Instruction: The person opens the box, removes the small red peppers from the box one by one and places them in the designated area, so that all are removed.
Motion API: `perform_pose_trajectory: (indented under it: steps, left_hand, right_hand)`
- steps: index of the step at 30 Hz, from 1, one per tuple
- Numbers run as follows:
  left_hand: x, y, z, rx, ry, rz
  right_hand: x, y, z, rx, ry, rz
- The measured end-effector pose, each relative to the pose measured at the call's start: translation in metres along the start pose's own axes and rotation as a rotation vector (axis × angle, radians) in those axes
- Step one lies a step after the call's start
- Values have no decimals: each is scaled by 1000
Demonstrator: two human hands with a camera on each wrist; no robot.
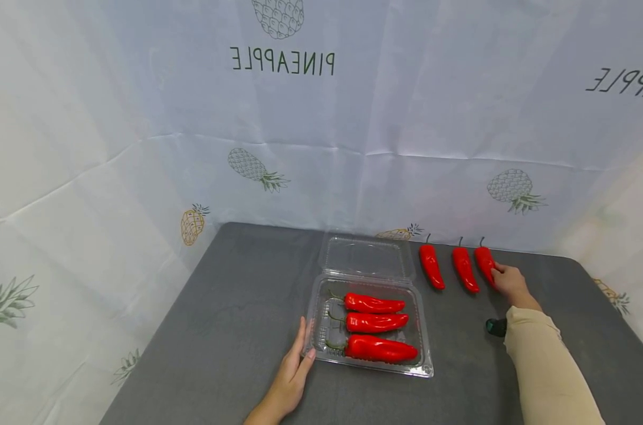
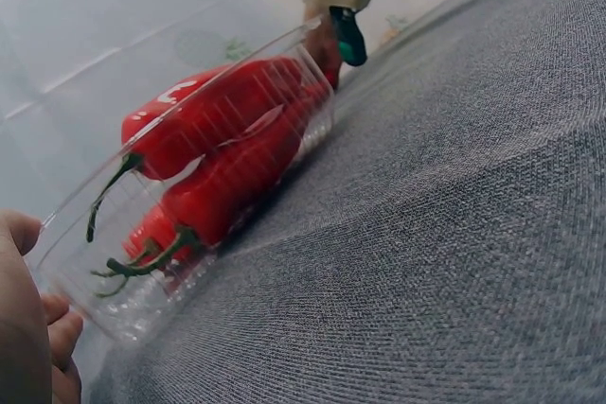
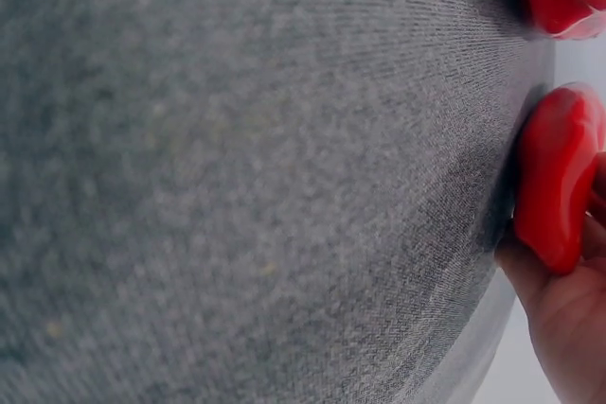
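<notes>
An open clear plastic container (image 1: 425,354) holds three red chili peppers with green stems, the front pepper (image 1: 380,348) among them. My left hand (image 1: 289,378) holds the container's near left corner, thumb at the front rim and fingers along the side. In the left wrist view its fingers (image 2: 62,333) curl beside the clear wall. At the back right, my right hand (image 1: 509,283) grips the lower end of the rightmost red pepper (image 1: 484,264). The right wrist view shows that pepper (image 3: 559,182) between thumb and fingers, close to the tabletop.
Left of the gripped pepper lie two more red peppers, a middle one (image 1: 465,270) and a left one (image 1: 431,267). The container's clear lid (image 1: 366,257) lies folded back. A dark green object (image 1: 495,327) is at the right wrist. Printed fabric (image 1: 433,118) hangs behind the grey table (image 1: 220,307).
</notes>
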State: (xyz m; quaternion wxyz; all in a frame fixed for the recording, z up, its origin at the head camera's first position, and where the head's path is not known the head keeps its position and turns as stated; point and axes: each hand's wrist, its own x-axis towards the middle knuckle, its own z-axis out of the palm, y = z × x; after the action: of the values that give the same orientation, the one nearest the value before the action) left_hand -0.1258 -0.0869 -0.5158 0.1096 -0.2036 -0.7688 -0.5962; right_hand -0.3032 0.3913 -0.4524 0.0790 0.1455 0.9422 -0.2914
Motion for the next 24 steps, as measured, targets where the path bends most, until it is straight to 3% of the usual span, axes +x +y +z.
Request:
perform_pose_trajectory:
  steps: [14,19,24]
  left_hand:
    - [0,0,0,1,-6,-17]
    - [0,0,0,-5,-12,-6]
    - [0,0,0,-11,-12,-8]
  right_hand:
    - [1,1,0,12,8,18]
    - [1,-1,-5,-38,-11,9]
    - [-2,-8,-8,-19,-15,-23]
